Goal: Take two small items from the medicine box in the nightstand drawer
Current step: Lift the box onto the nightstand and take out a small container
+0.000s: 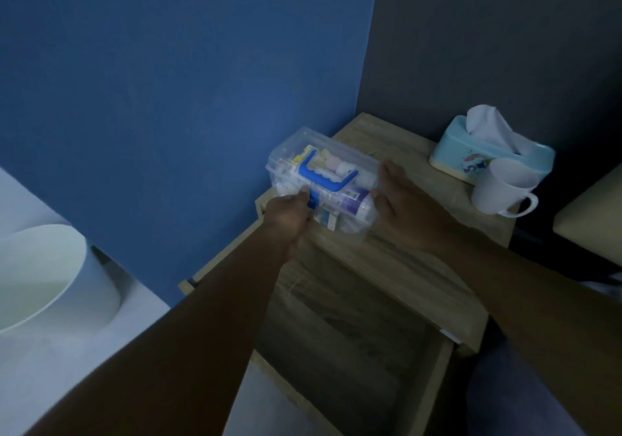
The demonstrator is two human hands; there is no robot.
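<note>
The clear plastic medicine box (321, 188) sat on the nightstand top (420, 233), at its left rear, with its lid down and the blue carry handle (323, 174) lying across the top. Its long axis ran from about ten o'clock to four o'clock. The blue front latch (313, 200) faced seven o'clock, toward the left hand (289, 216), whose fingers were pinched together on or right at that latch (the dim blur hid whether it had let go). The right hand (400, 196) lay flat against the box's four-o'clock end, fingers straight and a little apart, bracing but clamped on nothing. So the left hand was the nearer to the catch, and the lid would likely swing up toward one o'clock. The open drawer (353, 344) gaped at six o'clock, seemingly bare. A tissue box (451, 151) and white mug (498, 193) stood at three o'clock, well apart.
</note>
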